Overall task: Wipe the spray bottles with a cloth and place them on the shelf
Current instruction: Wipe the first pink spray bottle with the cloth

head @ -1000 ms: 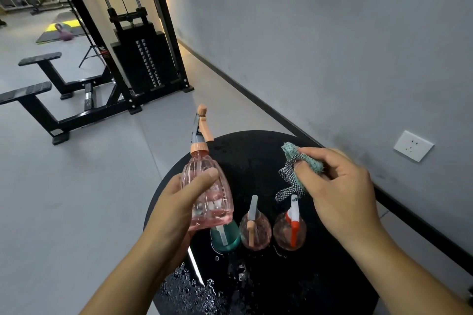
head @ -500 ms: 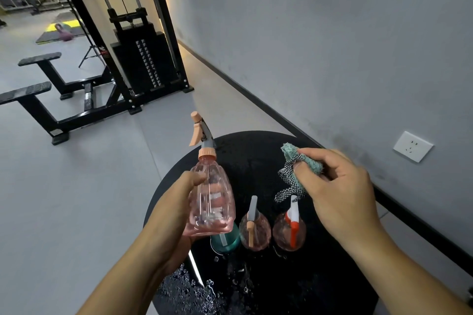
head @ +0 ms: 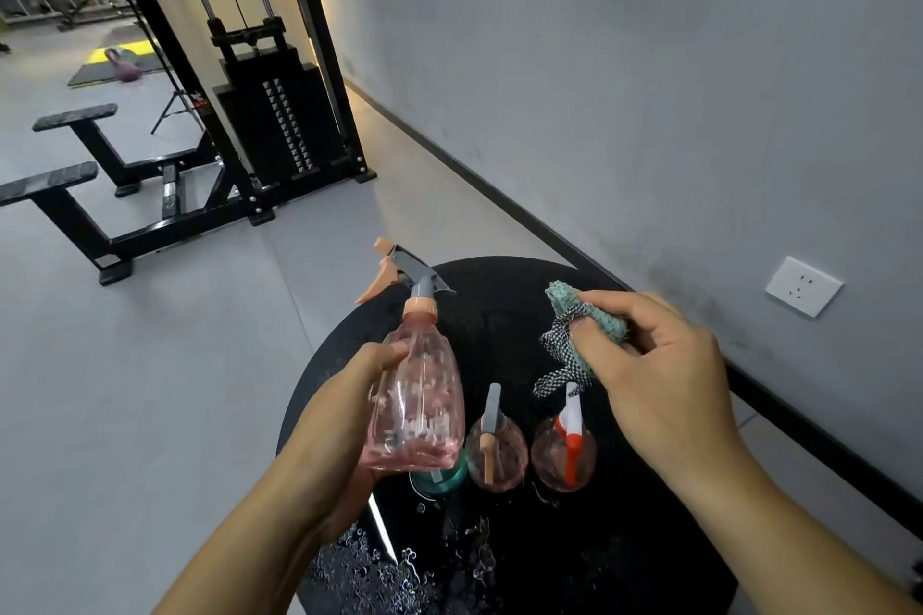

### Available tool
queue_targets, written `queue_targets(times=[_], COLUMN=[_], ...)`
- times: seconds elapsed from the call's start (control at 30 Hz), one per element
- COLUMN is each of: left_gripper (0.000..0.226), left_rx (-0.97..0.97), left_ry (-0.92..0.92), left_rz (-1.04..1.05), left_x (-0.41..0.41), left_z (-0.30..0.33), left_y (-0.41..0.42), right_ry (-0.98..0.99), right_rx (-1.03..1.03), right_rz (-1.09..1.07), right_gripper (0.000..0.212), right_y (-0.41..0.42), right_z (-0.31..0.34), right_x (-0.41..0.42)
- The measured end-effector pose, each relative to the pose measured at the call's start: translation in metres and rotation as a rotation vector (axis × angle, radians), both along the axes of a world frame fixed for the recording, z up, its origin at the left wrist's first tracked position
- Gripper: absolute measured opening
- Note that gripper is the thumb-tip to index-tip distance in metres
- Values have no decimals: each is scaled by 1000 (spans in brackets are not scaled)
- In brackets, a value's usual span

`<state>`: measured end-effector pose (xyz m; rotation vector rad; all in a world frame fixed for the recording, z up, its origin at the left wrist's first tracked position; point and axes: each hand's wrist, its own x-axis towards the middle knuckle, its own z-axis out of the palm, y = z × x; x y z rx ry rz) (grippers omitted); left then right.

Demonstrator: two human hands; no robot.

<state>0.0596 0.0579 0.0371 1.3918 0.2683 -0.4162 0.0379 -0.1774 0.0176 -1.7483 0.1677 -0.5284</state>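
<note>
A grey wall (head: 624, 90) runs along your right, and a black cable machine (head: 269, 115) stands well off at the far left. No shelf for the bottles shows near you, so placing them looks like a later step.

Below you is the round black desk (head: 624, 539), wet with droplets at its near edge. Three spray bottles stand on it in a row: a teal one (head: 442, 482) mostly hidden, a pink one with a grey head (head: 497, 452), and a pink one with a red trigger (head: 564, 457). They likely wait there within easy reach for their turn.

Your left hand (head: 339, 420) wraps around the pink spray bottle (head: 417, 402) from its left side, holding it upright above the desk with the nozzle pointing away to the left. That leaves the right face bare for wiping.

Your right hand (head: 659, 375) pinches the bunched teal cloth (head: 582, 320) between thumb and fingers, near the bottle but apart from it. Wiping has not yet begun on this one.
</note>
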Motion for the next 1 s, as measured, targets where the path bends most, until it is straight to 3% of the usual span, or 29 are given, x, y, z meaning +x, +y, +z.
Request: queue_targets(times=[0.13, 0.27, 0.63, 0.77, 0.9, 1.0], left_gripper=[29, 63, 25, 37, 68, 71], left_rx=[82, 35, 75, 91, 76, 100], left_ry=[-42, -51, -58, -42, -32, -48], left_rz=[-73, -70, 18, 56, -60, -144], left_x=[-3, -10, -7, -8, -9, -11], left_z=[-2, -10, -11, -12, -14, -17], left_y=[6, 8, 5, 3, 6, 6], right_ry=[6, 9, 11, 11, 12, 2], right_rx=[5, -9, 25, 4, 28, 46], right_rz=[-5, -11, 10, 3, 21, 46], right_gripper=[22, 21, 20, 20, 20, 20], right_y=[-1, -2, 0, -1, -1, 0], right_z=[0, -1, 0, -1, -2, -2], right_x=[0, 1, 0, 1, 1, 1])
